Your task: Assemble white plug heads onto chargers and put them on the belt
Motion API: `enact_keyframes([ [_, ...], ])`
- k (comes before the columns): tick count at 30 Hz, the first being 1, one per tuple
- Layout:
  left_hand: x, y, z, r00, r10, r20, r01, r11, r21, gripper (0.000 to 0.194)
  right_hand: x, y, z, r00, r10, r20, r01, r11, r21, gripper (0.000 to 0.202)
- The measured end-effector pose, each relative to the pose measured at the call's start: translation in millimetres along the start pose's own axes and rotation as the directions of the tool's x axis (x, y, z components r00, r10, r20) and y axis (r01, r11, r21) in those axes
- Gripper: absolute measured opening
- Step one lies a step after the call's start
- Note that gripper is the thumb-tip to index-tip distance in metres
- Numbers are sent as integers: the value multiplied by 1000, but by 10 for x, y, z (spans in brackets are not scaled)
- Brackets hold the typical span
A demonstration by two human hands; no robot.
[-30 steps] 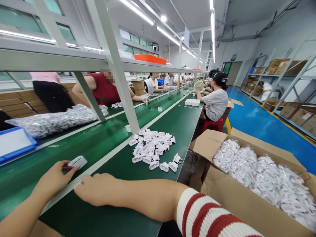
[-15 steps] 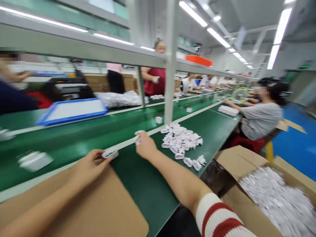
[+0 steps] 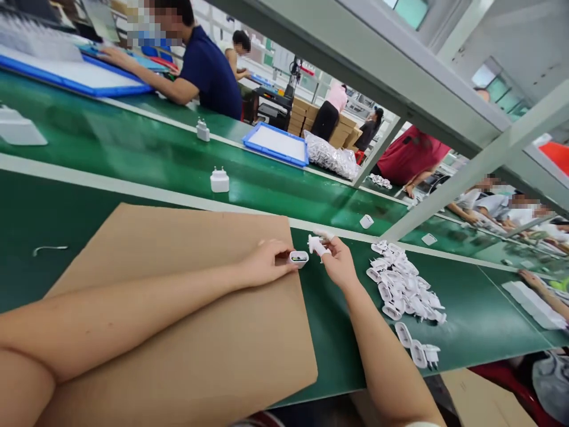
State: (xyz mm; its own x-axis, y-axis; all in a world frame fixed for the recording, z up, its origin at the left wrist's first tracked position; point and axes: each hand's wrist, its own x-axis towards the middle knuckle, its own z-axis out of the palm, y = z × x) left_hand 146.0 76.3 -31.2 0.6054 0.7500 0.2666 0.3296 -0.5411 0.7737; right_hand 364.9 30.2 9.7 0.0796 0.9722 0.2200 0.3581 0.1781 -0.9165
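My left hand [image 3: 265, 263] holds a small white charger shell [image 3: 299, 258] at the right edge of a brown cardboard sheet [image 3: 186, 308]. Just to its right, my right hand [image 3: 338, 263] pinches a white plug piece [image 3: 317, 244] with two pins, close to the shell's open end. A heap of several white plug pieces [image 3: 402, 290] lies on the green table [image 3: 471, 314] to the right of my right hand.
A finished white charger [image 3: 219, 180] stands on the green conveyor belt [image 3: 133, 154], with another charger [image 3: 203, 130] farther back and loose white parts [image 3: 367, 221] along it. Blue trays [image 3: 276, 144] and a bag of parts [image 3: 331, 157] sit across. Other people work opposite. A grey frame post [image 3: 466, 172] slants overhead.
The view has swung left and down. My hands have come together over the cardboard's edge, the left with the shell, the right now gripping a plug piece taken from near the heap.
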Motion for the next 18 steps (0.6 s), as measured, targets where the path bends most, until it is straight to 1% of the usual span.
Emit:
enact_keyframes([
  [3,19,-12,-11,1000,7,0,-7,1000,-1,34,-72,-114,57,999,-44,-16,43,999,-17,33],
  [5,29,-34,-2,1000,13,-2,-13,1000,-9,35,-108,-168,78,1000,-15,1,15,1000,14,27],
  [6,34,-48,5,1000,16,-2,-16,1000,-13,35,-119,-183,85,1000,15,23,-16,999,35,30],
  [8,42,-72,19,1000,25,-1,-26,999,-22,36,-133,-190,91,995,64,73,-68,997,46,41],
  [9,45,-79,24,999,32,-5,-32,999,-26,36,-136,-187,89,995,57,81,-58,998,12,43],
  [10,47,-81,26,999,37,-9,-37,999,-27,36,-139,-183,86,997,17,75,-12,998,-63,39],
  [11,48,-79,25,999,40,-16,-41,999,-25,37,-142,-181,81,997,-53,61,62,984,-167,32],
  [12,47,-72,21,999,41,-20,-42,999,-20,37,-146,-182,76,989,-140,55,149,948,-282,24],
  [13,45,-63,15,999,41,-24,-41,999,-13,36,-152,-186,72,972,-225,66,233,893,-386,18],
  [14,43,-52,8,999,41,-26,-41,999,-5,36,-157,-193,71,952,-291,97,302,833,-464,15],
  [16,37,-34,-9,999,49,-21,-49,999,7,34,-166,-209,78,920,-345,187,390,747,-538,16],
  [18,32,-25,-21,998,68,-17,-68,998,17,35,-167,-227,97,904,-329,272,427,692,-582,21],
])
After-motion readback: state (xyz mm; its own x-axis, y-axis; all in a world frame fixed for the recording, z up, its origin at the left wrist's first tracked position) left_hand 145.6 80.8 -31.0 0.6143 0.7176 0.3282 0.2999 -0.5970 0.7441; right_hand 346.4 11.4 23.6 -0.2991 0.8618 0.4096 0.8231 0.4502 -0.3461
